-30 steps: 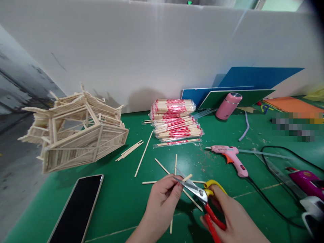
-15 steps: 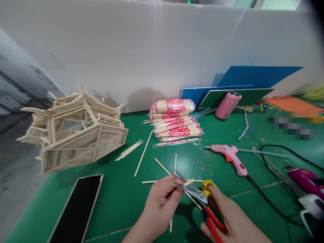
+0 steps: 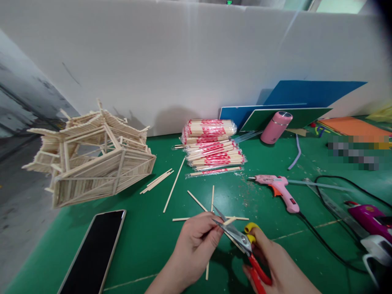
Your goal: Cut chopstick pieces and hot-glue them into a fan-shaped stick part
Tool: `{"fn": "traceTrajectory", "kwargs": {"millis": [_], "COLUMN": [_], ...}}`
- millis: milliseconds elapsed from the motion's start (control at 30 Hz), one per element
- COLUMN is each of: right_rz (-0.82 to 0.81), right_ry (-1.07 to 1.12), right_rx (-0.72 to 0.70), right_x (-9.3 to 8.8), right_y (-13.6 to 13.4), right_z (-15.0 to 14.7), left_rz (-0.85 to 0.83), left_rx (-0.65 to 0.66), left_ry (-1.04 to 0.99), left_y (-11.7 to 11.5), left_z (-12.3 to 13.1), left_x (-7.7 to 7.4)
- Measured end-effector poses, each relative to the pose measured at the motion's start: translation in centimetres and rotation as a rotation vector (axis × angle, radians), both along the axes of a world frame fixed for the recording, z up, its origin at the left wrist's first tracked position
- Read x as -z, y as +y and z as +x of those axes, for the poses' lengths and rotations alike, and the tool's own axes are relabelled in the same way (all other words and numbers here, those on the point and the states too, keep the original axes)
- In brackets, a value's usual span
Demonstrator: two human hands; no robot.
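My left hand [image 3: 199, 241] is closed, pinching a short wooden stick [image 3: 229, 221] whose end sticks out to the right. My right hand [image 3: 272, 261] grips scissors [image 3: 241, 241] by their red and yellow handles. The scissor blades are apart, with the stick between them close to my left fingertips. Below my hands, several wooden sticks [image 3: 197, 201] lie crossed like a star on the table; their middle is hidden by my left hand. One more loose stick [image 3: 174, 185] and a few short ones [image 3: 157, 181] lie to the left.
A house-like model of sticks [image 3: 101, 163] stands at the left, behind a phone [image 3: 92, 253]. Wrapped chopstick packs [image 3: 211, 149] are piled at the back. On the right are a pink glue gun [image 3: 280, 190] with its cable, a pink bottle [image 3: 276, 128] and a purple tool [image 3: 370, 216].
The scissors and my right hand have shifted very slightly, and the view has moved a touch. My left hand keeps its pinch on the stick.
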State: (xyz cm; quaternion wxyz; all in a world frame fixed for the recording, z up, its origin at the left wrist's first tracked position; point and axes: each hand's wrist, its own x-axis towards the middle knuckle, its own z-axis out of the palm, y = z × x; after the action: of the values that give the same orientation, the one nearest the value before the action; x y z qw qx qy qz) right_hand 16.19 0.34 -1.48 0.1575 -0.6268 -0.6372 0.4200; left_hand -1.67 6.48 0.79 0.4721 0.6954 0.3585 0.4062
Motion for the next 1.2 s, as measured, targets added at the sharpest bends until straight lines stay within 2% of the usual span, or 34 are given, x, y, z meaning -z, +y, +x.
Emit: {"fn": "traceTrajectory", "kwargs": {"millis": [233, 400, 567, 667, 733, 1033, 1200], "right_rz": [0.003, 0.034, 0.037, 0.017, 0.009, 0.012, 0.017], "right_ry": [0.016, 0.006, -0.034, -0.015, 0.007, -0.028, -0.02], "right_rx": [0.02, 0.019, 0.026, 0.022, 0.033, 0.024, -0.003], "right_x": [0.8, 0.7, 0.5, 0.3, 0.1, -0.5, -1.0], "right_y": [-0.3, 0.0, 0.4, 0.4, 0.3, 0.2, 0.4], "right_z": [-0.2, -0.3, -0.3, -0.3, -0.3, 0.6, 0.8], "left_rz": [-0.001, 0.028, 0.211, 0.356, 0.366, 0.017, -0.176], "left_rx": [-0.017, -0.144, -0.225, -0.228, -0.204, 0.04, 0.176], "left_ry": [0.044, 0.088, 0.178, 0.23, 0.246, 0.115, -0.005], "left_y": [-0.2, -0.5, -0.7, -0.6, -0.5, 0.1, 0.5], "left_z": [0.1, 0.7, 0.7, 0.5, 0.4, -0.1, -0.5], "left_x": [0.1, 0.4, 1.2, 1.6, 1.6, -0.2, -0.4]}}
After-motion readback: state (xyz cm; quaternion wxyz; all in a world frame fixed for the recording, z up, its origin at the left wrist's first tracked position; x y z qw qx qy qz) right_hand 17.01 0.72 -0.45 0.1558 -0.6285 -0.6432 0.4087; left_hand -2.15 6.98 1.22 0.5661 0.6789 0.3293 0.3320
